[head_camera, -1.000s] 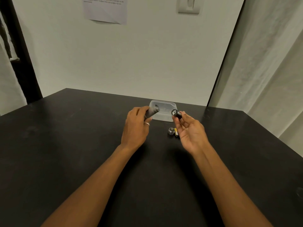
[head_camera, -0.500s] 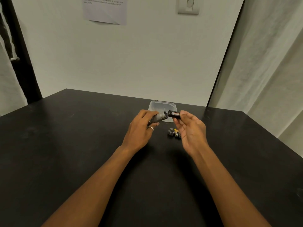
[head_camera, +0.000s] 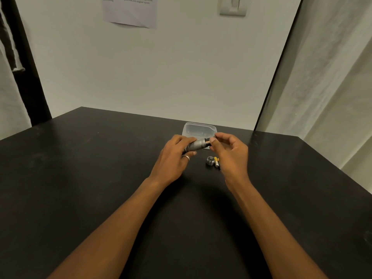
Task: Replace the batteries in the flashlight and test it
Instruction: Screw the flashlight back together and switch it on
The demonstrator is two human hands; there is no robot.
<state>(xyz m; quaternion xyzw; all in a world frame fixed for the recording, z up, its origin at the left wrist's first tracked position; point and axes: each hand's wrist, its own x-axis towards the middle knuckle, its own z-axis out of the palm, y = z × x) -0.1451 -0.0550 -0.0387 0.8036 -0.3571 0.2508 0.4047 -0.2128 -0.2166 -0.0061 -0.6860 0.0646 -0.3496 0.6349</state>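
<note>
Over the black table (head_camera: 90, 188), left hand (head_camera: 173, 158) grips the flashlight (head_camera: 198, 144) level so right hand (head_camera: 231, 154), pinching the battery cartridge (head_camera: 207, 142), can feed it in

A plain indoor work corner: a black table (head_camera: 80, 178) stands against a bare white wall (head_camera: 161, 67) bearing a printed notice (head_camera: 130, 12) and a light switch (head_camera: 233, 6), with pale curtains (head_camera: 322, 87) alongside.

Head-worn view, forward and downward
</note>
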